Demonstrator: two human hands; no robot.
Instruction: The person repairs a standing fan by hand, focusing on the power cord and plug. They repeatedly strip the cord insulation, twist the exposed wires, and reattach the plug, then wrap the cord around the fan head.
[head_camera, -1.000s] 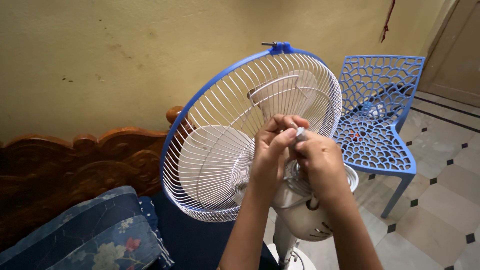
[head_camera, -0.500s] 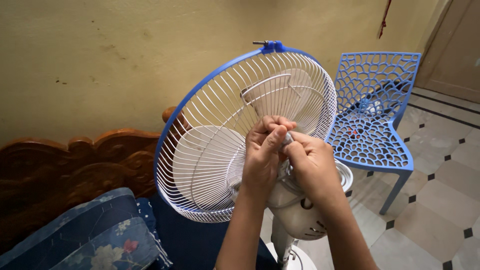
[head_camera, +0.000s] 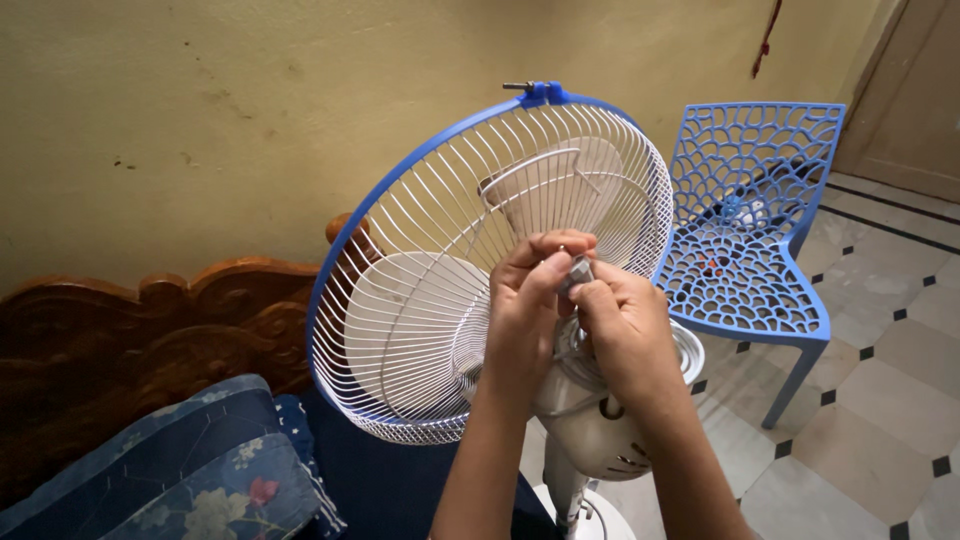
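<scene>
We pinch a small grey knob (head_camera: 578, 270) behind the fan's wire cage (head_camera: 440, 300), atop its white motor (head_camera: 590, 430). Our left hand (head_camera: 525, 310) and right hand (head_camera: 625, 325) both grip it. A blue chair (head_camera: 750, 230) stands near.

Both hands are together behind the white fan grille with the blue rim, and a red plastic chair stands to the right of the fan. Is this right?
Not quite: the chair is blue, not red, as the head view shows. The rest holds: left hand and right hand meet behind the fan grille.
</scene>
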